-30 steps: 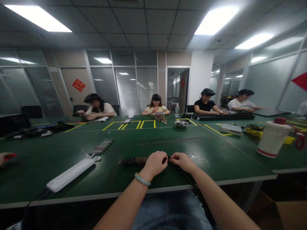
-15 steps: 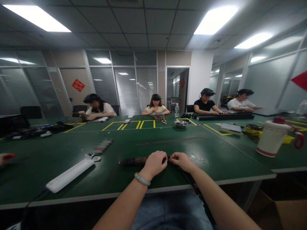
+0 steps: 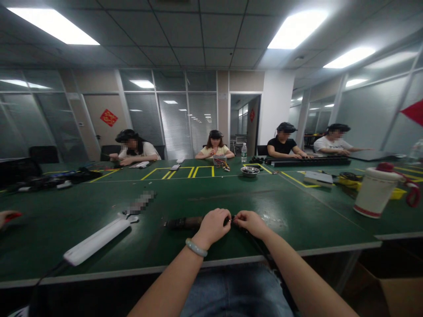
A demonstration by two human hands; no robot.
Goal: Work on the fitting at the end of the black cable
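A dark cylindrical tool (image 3: 183,223), shaped like a corded electric screwdriver, lies on the green table with its narrow tip to the left. My left hand (image 3: 215,222), with a bracelet on the wrist, is closed around the tool's right end and covers it. Right beside it, my right hand (image 3: 251,223) pinches the dark cord (image 3: 257,245) where it meets the tool. Fingers of both hands nearly touch, and the exact joint between them is mostly hidden. The cord runs down over the table's front edge by my lap.
A long white bar (image 3: 97,241) with its own cord lies to the left, a blurred-out item beyond it. A white lidded cup (image 3: 375,191) stands at right. Further back are a metal bowl (image 3: 250,171) and a water bottle (image 3: 243,152). Several people sit across the table.
Both hands stay at the tool's right end with almost no visible movement. The view has shifted very slightly.
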